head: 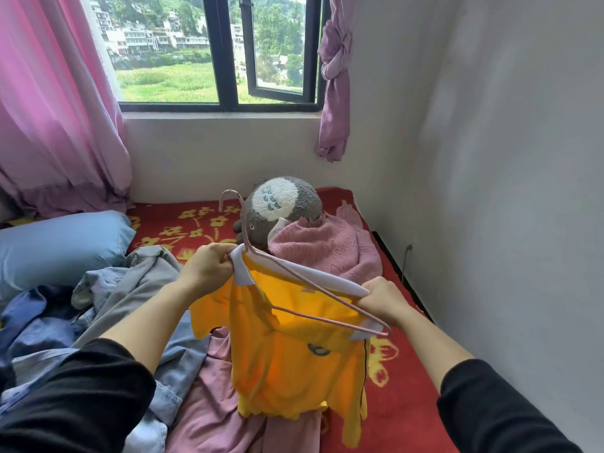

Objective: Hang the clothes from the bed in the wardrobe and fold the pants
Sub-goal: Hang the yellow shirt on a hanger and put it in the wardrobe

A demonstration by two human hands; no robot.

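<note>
Left hand (209, 266) and right hand (380, 300) grip the yellow T-shirt (284, 364) by its collar.
Pink hanger (307, 284) slants left-to-right between them, hook up beside the grey plush toy (284, 204).

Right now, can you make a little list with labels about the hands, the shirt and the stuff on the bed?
left hand: grips the white collar of the yellow shirt
right hand: grips the collar's other side
hanger: pink wire, partly inside the shirt, hook pointing up
bed: red cover with yellow flowers
on the bed: grey plush toy, pink knit sweater, blue pillow, pile of blue and grey clothes
</note>
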